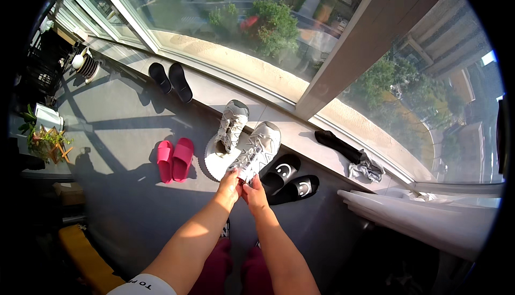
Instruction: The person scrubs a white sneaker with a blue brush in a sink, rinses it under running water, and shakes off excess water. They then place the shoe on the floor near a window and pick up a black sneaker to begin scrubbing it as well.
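A light grey and white lace-up sneaker (pixel 261 146) is held in front of me, toe pointing away. My left hand (pixel 229 186) grips its near end on the left side. On the right side my right hand (pixel 255 194) pinches the same end, thumb and fingers closed close to my left hand. The matching sneaker (pixel 234 120) lies just to the left, toe toward the window ledge. Beneath the pair shows a white round thing with a ribbed edge (pixel 211 162); its kind is partly hidden by the shoes.
Pink slippers (pixel 175 161) lie to the left, black slides with smile faces (pixel 289 179) to the right. Black slippers (pixel 170 82) rest by the ledge (pixel 300 128) under the windows. Dark and grey cloths (pixel 366 167) lie on the ledge. A potted plant (pixel 45 139) stands far left.
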`<state>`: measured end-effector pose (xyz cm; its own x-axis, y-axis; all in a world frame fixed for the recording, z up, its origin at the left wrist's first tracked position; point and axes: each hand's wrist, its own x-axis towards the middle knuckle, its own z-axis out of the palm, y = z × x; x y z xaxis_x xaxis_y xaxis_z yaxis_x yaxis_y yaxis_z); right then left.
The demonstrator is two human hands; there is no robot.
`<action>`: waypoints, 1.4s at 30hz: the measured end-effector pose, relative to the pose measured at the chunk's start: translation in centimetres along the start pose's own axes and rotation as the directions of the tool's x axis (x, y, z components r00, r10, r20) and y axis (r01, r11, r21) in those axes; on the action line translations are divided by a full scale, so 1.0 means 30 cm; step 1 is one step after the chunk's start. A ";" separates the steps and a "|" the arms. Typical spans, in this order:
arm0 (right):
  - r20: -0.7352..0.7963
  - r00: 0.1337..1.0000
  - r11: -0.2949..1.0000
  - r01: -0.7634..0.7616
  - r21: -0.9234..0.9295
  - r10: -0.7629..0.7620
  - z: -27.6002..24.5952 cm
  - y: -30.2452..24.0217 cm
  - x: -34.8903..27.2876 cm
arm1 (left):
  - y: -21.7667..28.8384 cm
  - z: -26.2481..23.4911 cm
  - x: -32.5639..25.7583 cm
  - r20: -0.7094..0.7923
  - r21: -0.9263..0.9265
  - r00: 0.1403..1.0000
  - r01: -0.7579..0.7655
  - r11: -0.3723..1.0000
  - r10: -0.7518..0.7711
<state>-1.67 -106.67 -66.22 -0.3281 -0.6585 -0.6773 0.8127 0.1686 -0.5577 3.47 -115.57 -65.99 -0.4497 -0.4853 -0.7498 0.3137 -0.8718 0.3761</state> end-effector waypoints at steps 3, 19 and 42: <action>0.072 0.996 0.992 -0.061 0.114 0.053 0.061 -0.053 0.074 | 0.007 -0.104 0.176 0.043 -0.002 0.999 -0.004 1.000 0.004; 0.101 0.967 0.952 -0.206 -0.226 0.233 0.008 -0.198 0.144 | 0.010 -0.099 0.409 -0.496 0.120 0.861 0.197 0.973 -0.113; -0.685 0.728 0.970 0.177 0.170 -0.013 -0.161 -0.385 -1.975 | 0.067 0.182 -1.097 -0.424 0.852 0.854 0.489 0.187 -0.303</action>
<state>6.05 -66.04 -21.96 -0.5790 0.0209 -0.8150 0.8118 -0.0774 -0.5788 14.34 -101.72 -37.59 -0.1245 -0.1226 -0.9846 -0.8738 -0.4566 0.1673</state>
